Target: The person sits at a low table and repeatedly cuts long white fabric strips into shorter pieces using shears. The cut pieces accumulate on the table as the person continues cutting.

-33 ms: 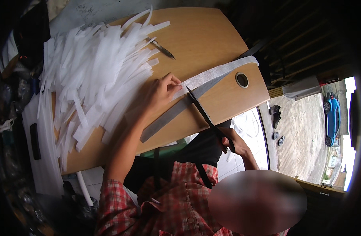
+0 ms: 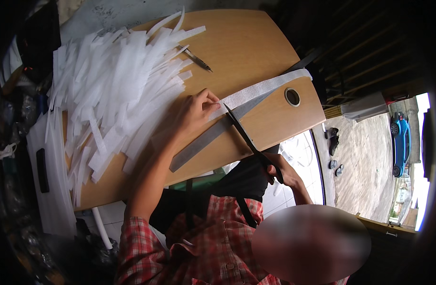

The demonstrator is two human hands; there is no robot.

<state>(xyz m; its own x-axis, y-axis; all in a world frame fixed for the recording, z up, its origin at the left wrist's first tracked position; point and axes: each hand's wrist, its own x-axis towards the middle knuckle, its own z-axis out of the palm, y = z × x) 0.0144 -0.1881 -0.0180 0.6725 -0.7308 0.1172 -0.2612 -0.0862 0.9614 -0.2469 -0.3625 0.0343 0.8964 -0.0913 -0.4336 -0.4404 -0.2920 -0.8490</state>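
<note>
My left hand (image 2: pixel 200 110) pinches the near end of a white foam strip (image 2: pixel 256 90), which stretches away to the right across the table. In my right hand (image 2: pixel 279 172) is a pair of black scissors (image 2: pixel 246 135), fingers wrapped round its handles. Its blades reach up to the strip just right of my left fingertips; whether they are parted I cannot tell. A flat grey metal ruler (image 2: pixel 199 145) lies slantwise on the table beneath the scissors, partly under the strip. Left of my left hand spreads a big heap of cut white foam strips (image 2: pixel 118 80).
The wooden table (image 2: pixel 241 38) has a round cable hole (image 2: pixel 292 97) near its right end. A slim pen-like tool (image 2: pixel 197 60) lies beside the heap. White sheet material (image 2: pixel 49 190) hangs at the left edge. Shoes (image 2: pixel 334 142) and a blue car (image 2: pixel 401 145) are off to the right.
</note>
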